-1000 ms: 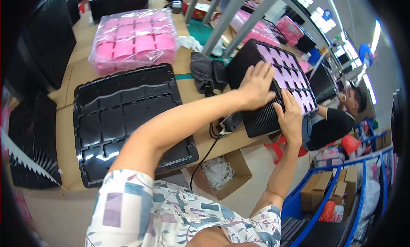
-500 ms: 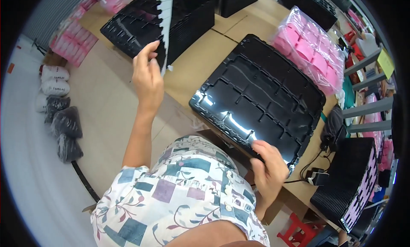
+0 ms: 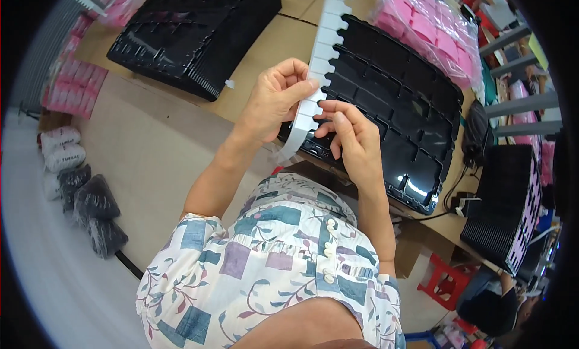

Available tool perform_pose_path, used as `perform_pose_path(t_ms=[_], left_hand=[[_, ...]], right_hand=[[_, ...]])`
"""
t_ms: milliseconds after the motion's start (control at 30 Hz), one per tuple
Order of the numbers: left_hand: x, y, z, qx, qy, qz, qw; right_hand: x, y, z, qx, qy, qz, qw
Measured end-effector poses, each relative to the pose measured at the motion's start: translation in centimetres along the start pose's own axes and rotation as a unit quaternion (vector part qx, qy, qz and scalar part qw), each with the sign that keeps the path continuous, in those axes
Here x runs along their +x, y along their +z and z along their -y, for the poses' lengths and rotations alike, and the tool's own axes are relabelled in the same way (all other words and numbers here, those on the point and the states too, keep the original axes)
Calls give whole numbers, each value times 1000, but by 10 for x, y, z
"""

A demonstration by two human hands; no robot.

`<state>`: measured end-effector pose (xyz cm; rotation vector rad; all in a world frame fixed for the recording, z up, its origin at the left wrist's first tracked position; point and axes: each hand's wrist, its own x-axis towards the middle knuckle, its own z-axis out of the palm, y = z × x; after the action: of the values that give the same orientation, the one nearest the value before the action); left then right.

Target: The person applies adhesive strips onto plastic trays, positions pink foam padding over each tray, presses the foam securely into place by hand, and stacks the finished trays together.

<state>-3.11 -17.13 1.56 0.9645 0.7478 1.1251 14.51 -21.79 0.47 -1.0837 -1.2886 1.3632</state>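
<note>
We now hold the white strip (image 3: 325, 44) up at the left edge of the black tray (image 3: 398, 126).
Half a second ago the strip was well to the left of the tray, with our left hand (image 3: 274, 98) reaching up to it; now that hand pinches it between thumb and fingers, and the strip slants along the tray's left edge, notches facing the tray. Our right hand (image 3: 359, 138) has left the tray's near edge and is now over its left part, fingers half curled, tips at the notches; we cannot tell whether they pinch. The stack of black trays (image 3: 193, 32) is left of the tray, the bagged pink pack (image 3: 428, 23) just beyond it, and the lilac-faced stack (image 3: 497, 192) to its right.
</note>
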Motion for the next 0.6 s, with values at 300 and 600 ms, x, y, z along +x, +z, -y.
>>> perform_pose_path(t_ms=[300,600], left_hand=[[3,8,13,24,87,-21,996],[-5,-3,19,80,3,45,996]], right_hand=[[1,-1,2,3,8,-47,999],[3,-7,-2,-50,1,-39,998]])
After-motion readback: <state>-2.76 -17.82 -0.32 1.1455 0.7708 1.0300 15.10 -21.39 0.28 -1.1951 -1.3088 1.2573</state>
